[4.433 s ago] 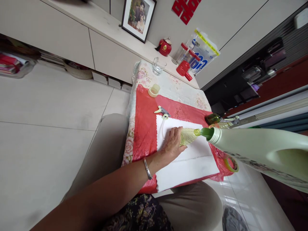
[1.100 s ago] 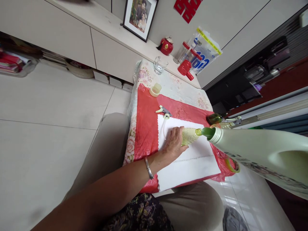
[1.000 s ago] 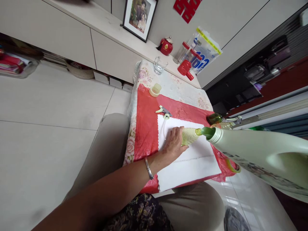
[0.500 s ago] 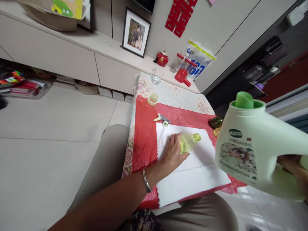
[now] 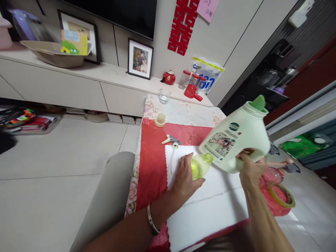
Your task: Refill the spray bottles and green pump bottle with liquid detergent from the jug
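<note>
My left hand (image 5: 185,178) is wrapped round a clear yellow-green spray bottle (image 5: 201,166), whose open neck tilts to the right. My right hand (image 5: 250,166) grips the handle of a big pale-green detergent jug (image 5: 233,138). The jug is tilted, with its uncapped mouth and green spout (image 5: 258,103) up at the right and its base close to the bottle. A trigger spray head (image 5: 172,140) with a thin tube lies at the edge of the white sheet (image 5: 210,204). Beyond it a pale cap (image 5: 160,120) sits on the red cover (image 5: 151,150).
A glass cup (image 5: 164,96) stands at the table's far edge. On the ledge behind are a red pot (image 5: 168,77), red-lidded jars (image 5: 185,79) and a framed photo (image 5: 140,58). Right of the table, a roll of tape (image 5: 282,195) rests on something red.
The detergent jug has moved left and away from me, to beside the bottle, and its tilt has changed. My right hand is now in full view. My left hand still holds the bottle.
</note>
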Motion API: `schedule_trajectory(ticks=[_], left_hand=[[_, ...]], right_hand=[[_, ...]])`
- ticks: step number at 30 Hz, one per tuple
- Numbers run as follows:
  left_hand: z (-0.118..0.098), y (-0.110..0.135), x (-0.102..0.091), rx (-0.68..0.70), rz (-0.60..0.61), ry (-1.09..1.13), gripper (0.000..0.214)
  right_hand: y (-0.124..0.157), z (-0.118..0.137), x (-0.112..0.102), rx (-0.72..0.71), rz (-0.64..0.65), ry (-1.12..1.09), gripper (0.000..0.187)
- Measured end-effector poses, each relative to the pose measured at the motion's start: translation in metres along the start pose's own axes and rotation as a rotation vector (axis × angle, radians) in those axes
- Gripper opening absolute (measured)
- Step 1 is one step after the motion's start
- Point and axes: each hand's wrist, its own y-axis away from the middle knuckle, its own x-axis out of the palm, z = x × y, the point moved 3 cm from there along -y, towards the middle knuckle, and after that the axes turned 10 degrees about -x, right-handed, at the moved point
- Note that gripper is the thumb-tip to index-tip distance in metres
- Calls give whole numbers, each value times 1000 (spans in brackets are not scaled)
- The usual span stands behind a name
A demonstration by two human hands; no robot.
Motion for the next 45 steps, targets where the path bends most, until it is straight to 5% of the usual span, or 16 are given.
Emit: schedule_trajectory(ticks=[10, 23, 29, 36, 41, 45], left_hand=[[2, -1, 2, -42, -15, -9, 91], [5, 1, 0, -75, -4, -3, 106], [2, 3, -4, -75, -5, -68, 112], [-6, 36, -8, -26, 14, -226, 110], [-27, 70, -43, 124, -84, -310, 79], [-40, 50, -82, 217, -250, -353, 42]], right_hand=[[17, -48, 36, 91, 73, -79, 35], [19, -37, 14, 153, 394, -132, 63], [8, -38, -20, 171, 75, -367, 90], [-3, -38, -60, 275, -154, -472, 61], [-2, -40, -75, 295, -176, -499, 48], [-1, -44, -78, 302, -188, -499, 45]])
